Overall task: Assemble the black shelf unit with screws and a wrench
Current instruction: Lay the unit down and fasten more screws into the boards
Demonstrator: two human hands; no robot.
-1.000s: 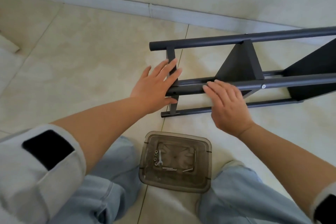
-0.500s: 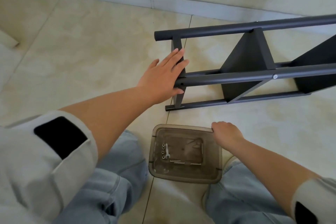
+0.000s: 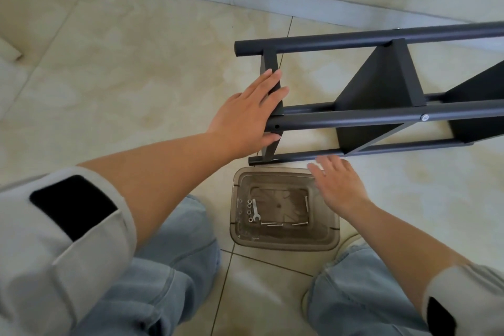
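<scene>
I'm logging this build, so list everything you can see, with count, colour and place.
shelf frame: one, black, lying on its side on the floor by the wall
tub: one, clear brown, on the floor between the knees
wrench: one, silver, in the tub
screws: several, silver, in the tub
nuts: a column of about five, silver, in the tub
left hand: open, flat against the frame's end
right hand: open, over the tub's far right corner

You kneel on a pale tiled floor. The black shelf unit lies on its side there, and a clear brown tray sits just in front of it.
</scene>
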